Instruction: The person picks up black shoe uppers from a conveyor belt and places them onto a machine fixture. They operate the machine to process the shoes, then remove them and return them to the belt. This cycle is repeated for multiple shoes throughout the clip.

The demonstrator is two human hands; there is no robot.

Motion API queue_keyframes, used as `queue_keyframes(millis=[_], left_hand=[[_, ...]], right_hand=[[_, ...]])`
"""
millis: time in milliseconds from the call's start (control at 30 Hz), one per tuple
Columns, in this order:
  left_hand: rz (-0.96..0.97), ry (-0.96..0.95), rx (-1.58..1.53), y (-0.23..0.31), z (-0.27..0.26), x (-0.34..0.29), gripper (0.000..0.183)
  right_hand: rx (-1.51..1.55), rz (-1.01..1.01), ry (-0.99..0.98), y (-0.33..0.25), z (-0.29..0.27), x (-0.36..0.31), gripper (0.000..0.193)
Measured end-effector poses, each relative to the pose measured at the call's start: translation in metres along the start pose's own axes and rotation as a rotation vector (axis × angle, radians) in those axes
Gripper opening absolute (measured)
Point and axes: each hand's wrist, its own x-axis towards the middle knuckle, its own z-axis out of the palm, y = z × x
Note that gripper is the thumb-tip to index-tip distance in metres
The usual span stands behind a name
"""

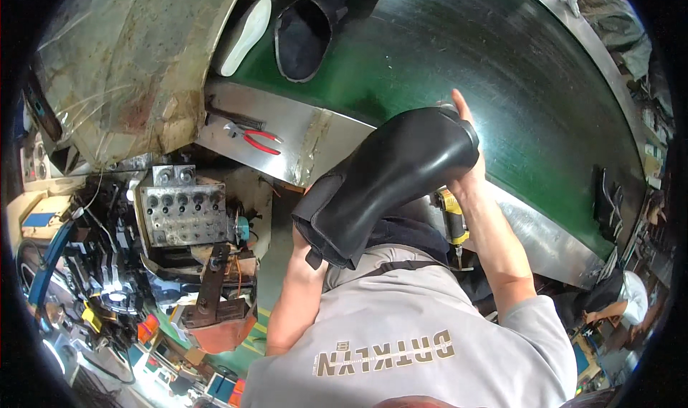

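A smooth black boot (390,171) lies slantwise in front of my body, its open shaft toward the lower left and its rounded end toward the upper right. My right hand (473,171) clasps that rounded end, one finger or thumb sticking up past its edge. At the shaft opening my left hand (304,247) supports the boot. Most of the left fingers are hidden behind or inside the shaft, so their exact grip does not show.
Red-handled pliers (259,140) lie on the metal ledge (337,135) beside a green conveyor belt (516,121). Another dark boot (304,39) and a pale sole (246,39) rest at the back. A control box (183,211) stands left; a yellow power tool (453,218) hangs by my right forearm.
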Motion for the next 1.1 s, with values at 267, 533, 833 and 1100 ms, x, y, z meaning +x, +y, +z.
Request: queue_keyframes(millis=[267,533,833,1100], left_hand=[[0.202,0.086,0.226,0.003,0.013,-0.005,0.039],[0.221,0.261,0.147,0.002,-0.008,-0.001,0.032],[0.154,0.246,0.003,0.004,-0.016,-0.010,0.032],[0.248,0.302,0.140,0.003,-0.027,-0.009,0.020]], right_hand=[[-0.231,-0.116,-0.263,0.004,-0.012,0.004,0.059],[-0.053,-0.014,0.043,0.024,-0.006,0.024,0.038],[-0.199,-0.086,-0.207,0.026,0.017,0.004,0.060],[-0.235,-0.023,0.036,0.035,0.004,0.025,0.036]])
